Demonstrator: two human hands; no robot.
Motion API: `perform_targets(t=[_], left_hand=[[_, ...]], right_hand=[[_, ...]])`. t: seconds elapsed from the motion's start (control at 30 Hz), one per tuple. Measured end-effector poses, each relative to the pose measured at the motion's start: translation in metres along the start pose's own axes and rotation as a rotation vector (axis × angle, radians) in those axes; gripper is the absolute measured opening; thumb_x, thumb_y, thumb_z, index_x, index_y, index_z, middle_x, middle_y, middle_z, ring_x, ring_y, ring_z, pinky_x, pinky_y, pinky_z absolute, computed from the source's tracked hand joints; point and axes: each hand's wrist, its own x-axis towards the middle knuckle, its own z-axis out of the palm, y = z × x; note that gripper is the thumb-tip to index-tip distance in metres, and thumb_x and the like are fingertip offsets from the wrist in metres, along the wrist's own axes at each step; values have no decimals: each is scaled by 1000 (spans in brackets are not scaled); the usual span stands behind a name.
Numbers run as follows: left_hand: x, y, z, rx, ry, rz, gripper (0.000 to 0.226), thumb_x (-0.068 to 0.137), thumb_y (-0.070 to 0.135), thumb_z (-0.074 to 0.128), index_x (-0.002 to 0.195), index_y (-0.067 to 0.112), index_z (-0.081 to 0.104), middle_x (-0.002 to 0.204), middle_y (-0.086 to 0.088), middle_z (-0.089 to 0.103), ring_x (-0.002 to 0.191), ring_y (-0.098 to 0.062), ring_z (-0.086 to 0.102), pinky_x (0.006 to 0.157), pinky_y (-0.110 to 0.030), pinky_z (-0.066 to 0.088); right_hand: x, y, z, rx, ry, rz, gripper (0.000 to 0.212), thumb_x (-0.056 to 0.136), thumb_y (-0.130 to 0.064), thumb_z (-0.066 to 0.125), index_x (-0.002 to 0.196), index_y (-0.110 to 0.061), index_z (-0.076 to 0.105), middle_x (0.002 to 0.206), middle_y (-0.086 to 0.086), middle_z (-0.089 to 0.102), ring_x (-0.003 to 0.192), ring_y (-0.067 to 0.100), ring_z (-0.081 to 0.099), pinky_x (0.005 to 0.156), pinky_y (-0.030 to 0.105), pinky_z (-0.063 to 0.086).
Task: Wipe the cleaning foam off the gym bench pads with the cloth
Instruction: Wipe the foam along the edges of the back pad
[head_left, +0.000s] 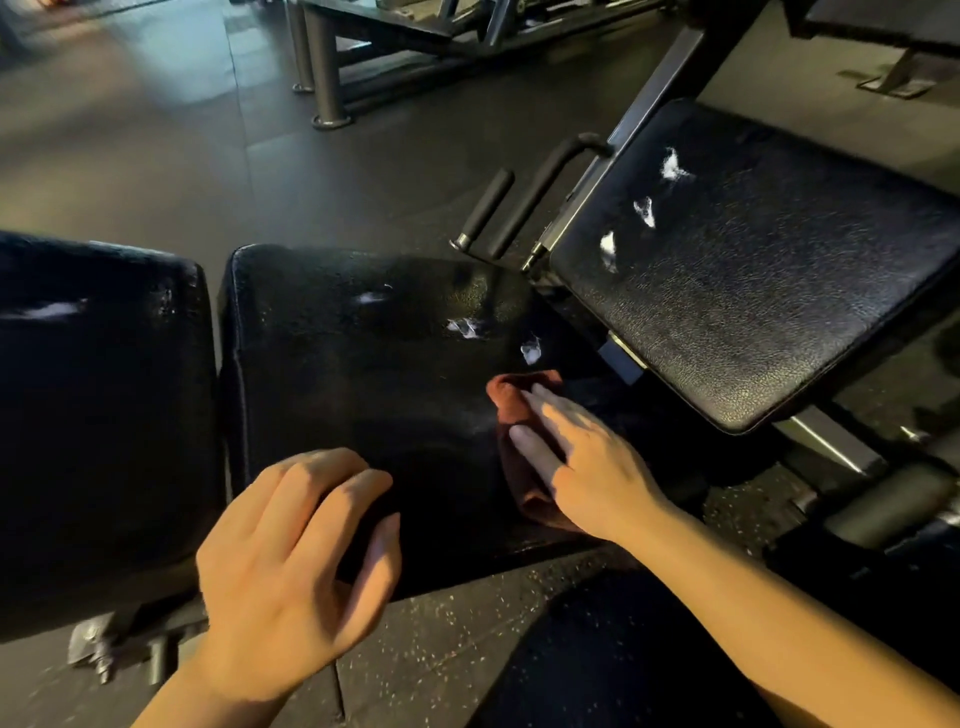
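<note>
Right hand (587, 462), fingers flat, presses rust-brown cloth (524, 447) on black vinyl middle pad (322, 395); left hand (291, 561) loose, empty. White foam dabs (467, 328) beyond cloth remain; angled pad (779, 312) unwiped.

A gym: padded benches (753, 270), steel frames (332, 62), speckled rubber floor (441, 649)

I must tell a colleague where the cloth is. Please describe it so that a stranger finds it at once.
Start from the middle black bench pad, the one directly below the camera. At its right edge lies the cloth, pressed flat under the right hand. It is the only reddish-brown thing there; the nearby white foam dabs lie beyond it.
</note>
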Motion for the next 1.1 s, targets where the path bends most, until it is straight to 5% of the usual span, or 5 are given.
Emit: perform_targets(t=[0.2,0.4,0.77,0.93,1.1], left_hand=[[0,-4,-1,16,-61,28,31,86,25,55,80,3,76,87,-14,69,83,-19,57,65,-28,43],[0,-3,0,36,-105,1,31,88,26,54,75,8,76,86,-11,69,74,-20,60,58,-33,43],[0,2,0,19,-64,-61,31,89,18,52,75,1,74,85,-17,67,67,-27,62,54,-42,48],[6,5,-2,51,-111,-82,28,88,22,56,75,5,73,87,-12,67,67,-28,62,57,-39,45],[9,7,-4,15,-92,-92,28,88,22,57,72,5,74,83,-11,67,65,-27,62,56,-39,45]], right_hand=[[57,101,-17,-239,-21,386,57,101,-41,27,153,-23,14,158,9,18,141,27,28,109,31,27],[69,108,-25,-110,222,529,60,99,-47,35,136,-1,46,137,29,46,124,43,46,102,39,34],[-6,16,-14,-54,226,75,41,101,-39,40,95,-9,68,101,14,70,94,28,61,66,25,27],[-11,-41,10,-10,-43,-458,59,93,-54,29,145,-27,39,153,-9,32,142,1,22,117,19,12],[-5,26,5,-60,37,-282,79,87,-75,20,145,-24,38,152,-11,29,139,-3,19,114,13,4]])
